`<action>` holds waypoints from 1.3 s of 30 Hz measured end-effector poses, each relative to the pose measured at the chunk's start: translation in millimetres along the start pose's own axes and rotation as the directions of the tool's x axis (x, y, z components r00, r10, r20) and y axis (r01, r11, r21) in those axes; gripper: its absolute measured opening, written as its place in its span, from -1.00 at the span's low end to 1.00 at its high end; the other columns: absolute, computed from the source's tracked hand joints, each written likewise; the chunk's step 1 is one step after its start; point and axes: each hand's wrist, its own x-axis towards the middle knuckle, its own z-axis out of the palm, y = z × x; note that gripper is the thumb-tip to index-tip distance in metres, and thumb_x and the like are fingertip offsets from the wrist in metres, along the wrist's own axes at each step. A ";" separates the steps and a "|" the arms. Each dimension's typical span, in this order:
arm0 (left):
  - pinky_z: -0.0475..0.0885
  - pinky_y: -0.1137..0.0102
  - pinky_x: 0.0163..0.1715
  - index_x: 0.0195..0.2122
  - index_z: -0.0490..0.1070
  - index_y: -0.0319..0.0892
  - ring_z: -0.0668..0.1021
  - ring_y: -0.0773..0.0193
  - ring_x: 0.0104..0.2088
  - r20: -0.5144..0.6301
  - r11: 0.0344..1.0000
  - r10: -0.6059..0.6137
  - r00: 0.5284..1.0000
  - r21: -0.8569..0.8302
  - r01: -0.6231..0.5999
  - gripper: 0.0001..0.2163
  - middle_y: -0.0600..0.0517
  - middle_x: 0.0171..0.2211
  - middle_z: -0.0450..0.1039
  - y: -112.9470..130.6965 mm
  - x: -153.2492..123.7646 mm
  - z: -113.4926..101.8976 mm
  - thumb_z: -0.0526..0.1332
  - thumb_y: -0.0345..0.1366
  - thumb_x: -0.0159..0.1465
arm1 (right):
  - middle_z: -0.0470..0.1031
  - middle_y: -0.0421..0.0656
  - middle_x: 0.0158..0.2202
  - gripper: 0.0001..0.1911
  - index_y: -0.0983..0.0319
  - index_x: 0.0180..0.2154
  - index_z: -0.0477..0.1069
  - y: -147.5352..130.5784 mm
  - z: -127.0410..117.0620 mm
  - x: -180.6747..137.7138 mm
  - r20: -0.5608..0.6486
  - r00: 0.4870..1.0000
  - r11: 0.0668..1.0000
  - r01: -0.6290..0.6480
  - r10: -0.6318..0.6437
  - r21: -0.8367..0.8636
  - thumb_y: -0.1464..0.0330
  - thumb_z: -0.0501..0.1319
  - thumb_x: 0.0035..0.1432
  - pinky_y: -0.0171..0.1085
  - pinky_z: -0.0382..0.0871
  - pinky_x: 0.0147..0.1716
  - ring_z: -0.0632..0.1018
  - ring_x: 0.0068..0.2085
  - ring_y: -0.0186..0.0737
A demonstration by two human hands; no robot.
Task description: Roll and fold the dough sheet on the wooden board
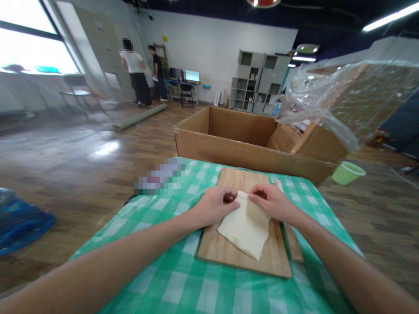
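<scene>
A flat, pale sheet of dough (247,226) lies on a wooden cutting board (221,250), its near edge slanting toward me. My left hand (218,204) pinches the sheet's far left corner between thumb and fingers. At the far right corner, my right hand (269,201) grips the same edge, fingers curled. Along the board's right side lies a wooden stick-like tool (293,244), partly hidden under my right wrist. The board rests on a green and white checked tablecloth (178,279).
Beyond the table stands a large open cardboard box (229,146), with plastic-wrapped cardboard (369,91) at its right. A light green bucket (347,173) sits on the floor to the right. A blurred-out item (160,174) lies at the table's far left. Two people (137,72) stand in the background.
</scene>
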 end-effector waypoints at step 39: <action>0.26 0.40 -0.45 -0.45 0.54 -0.17 0.50 0.24 -0.43 -0.076 0.995 -0.086 0.993 0.035 0.089 -0.70 0.04 -0.49 0.53 -3.5 11.7 -6.4 0.17 -0.13 0.33 | 0.57 0.01 -0.52 -0.46 0.24 -0.57 0.43 55.9 -76.5 -14.1 0.319 0.738 0.794 -0.472 0.594 -0.384 -0.01 0.23 0.27 -0.30 0.26 -0.65 0.49 -0.59 -0.23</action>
